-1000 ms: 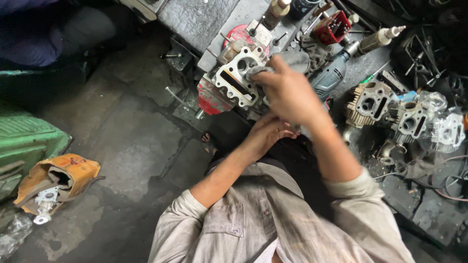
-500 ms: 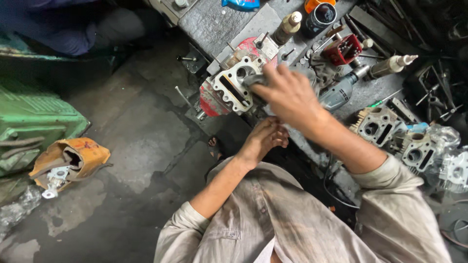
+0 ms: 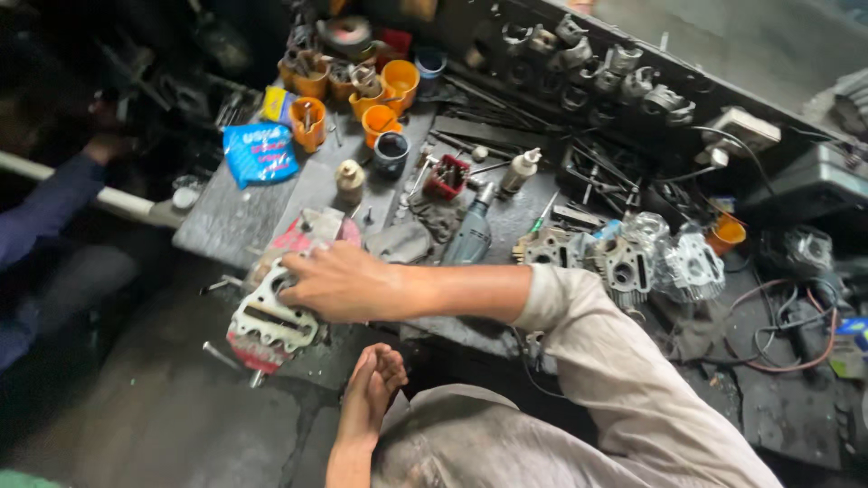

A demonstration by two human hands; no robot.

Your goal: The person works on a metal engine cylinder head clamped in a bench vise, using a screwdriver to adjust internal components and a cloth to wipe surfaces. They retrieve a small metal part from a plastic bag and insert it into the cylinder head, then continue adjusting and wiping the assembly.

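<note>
A grey metal cylinder head (image 3: 262, 323) sits clamped in a red bench vise (image 3: 271, 348) at the front edge of the workbench (image 3: 231, 226). My right hand (image 3: 339, 282) lies over the top of the cylinder head, fingers curled onto it; its arm in a beige sleeve reaches in from the right. My left hand (image 3: 372, 387) hangs just below the bench edge, fingers straight, holding nothing and apart from the vise.
Orange cups (image 3: 384, 117), a blue packet (image 3: 259, 152), a small bottle (image 3: 349, 178), a grey drill (image 3: 470, 233) and a red box (image 3: 448, 176) crowd the bench. Several engine parts (image 3: 651, 262) lie at right. Another person's blue sleeve (image 3: 50, 212) is at left.
The view has swung up and over the bench, showing more of it. My right hand stays on the cylinder head; my left hand has dropped slightly below the bench edge.
</note>
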